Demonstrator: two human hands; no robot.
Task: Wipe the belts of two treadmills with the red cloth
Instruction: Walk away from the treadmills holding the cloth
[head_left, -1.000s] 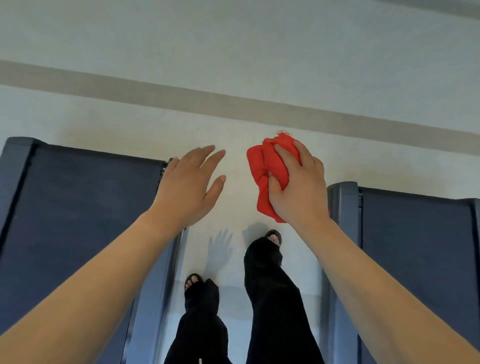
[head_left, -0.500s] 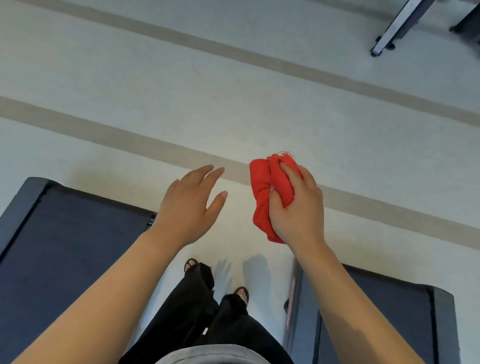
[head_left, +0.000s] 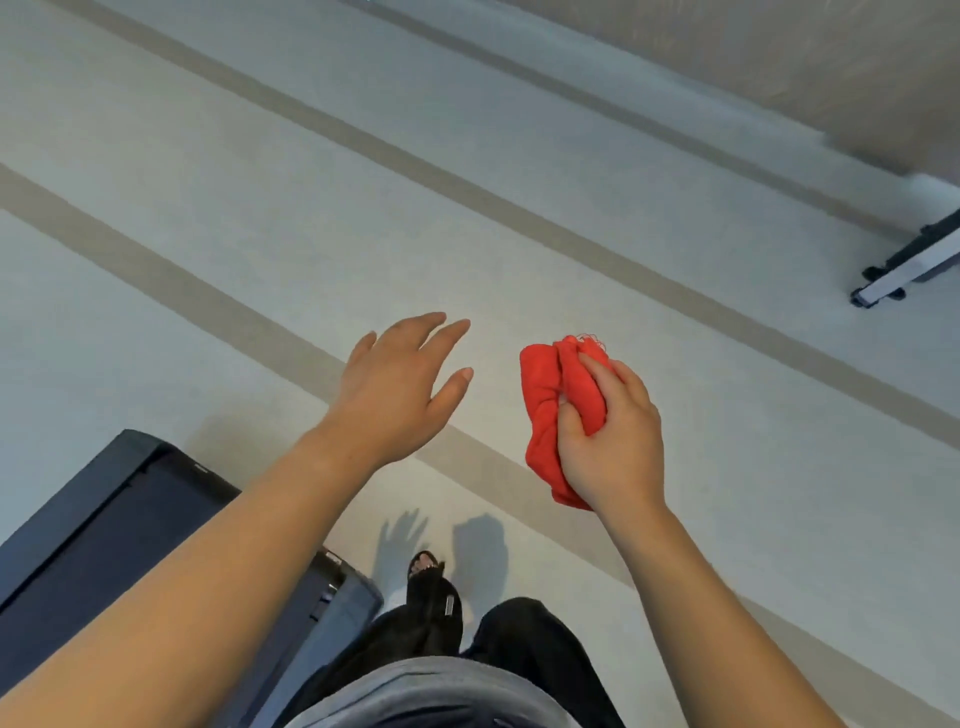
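Note:
My right hand (head_left: 613, 441) is closed around a bunched red cloth (head_left: 545, 410), held in the air above the pale floor at centre right. My left hand (head_left: 400, 384) hovers beside it, palm down, fingers spread and holding nothing. One dark blue treadmill (head_left: 98, 540) shows its rear end at the lower left, with my left forearm crossing over it. Its belt is mostly hidden by my arm. The second treadmill is out of view.
Pale floor with tan stripes (head_left: 171, 275) fills most of the view. My legs in black trousers and a sandalled foot (head_left: 431, 587) stand just right of the treadmill's corner. A machine's metal foot (head_left: 904, 265) juts in at the right edge, near a beige wall.
The view has swung to the right and forward: the right-hand treadmill has dropped out of sight and the left one has slid to the lower left. Both hands keep their pose, the cloth still gripped.

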